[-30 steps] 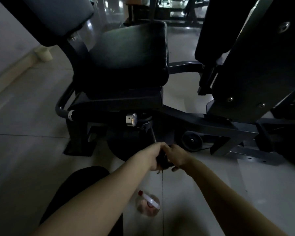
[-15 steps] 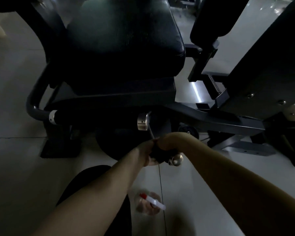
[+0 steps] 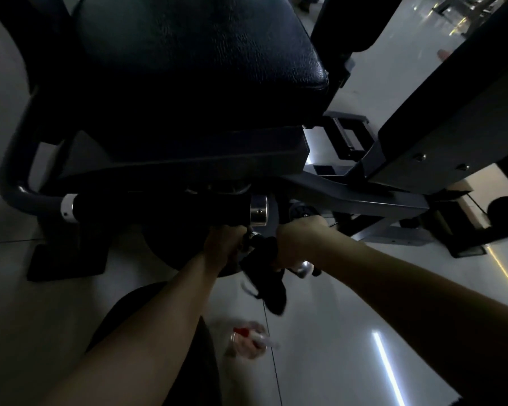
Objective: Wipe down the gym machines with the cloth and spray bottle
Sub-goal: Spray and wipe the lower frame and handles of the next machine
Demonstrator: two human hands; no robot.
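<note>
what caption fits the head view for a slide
Left hand and right hand at the lever under the seat, right gripping the cloth; bottle on the floor.

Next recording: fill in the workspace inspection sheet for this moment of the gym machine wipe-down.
Surface: glossy tiled floor with light streaks reflected on it.
Job's things: dark cloth hangs at the lever under the seat pad; spray bottle on the floor, apart from both hands.
Clutter: nothing seen.
Grippers: right hand grips the cloth; left hand at the lever, grip too dark to tell.
Cables: nothing seen.
Surroundings: dim gym; machine frame runs to the right, more equipment far behind.
</note>
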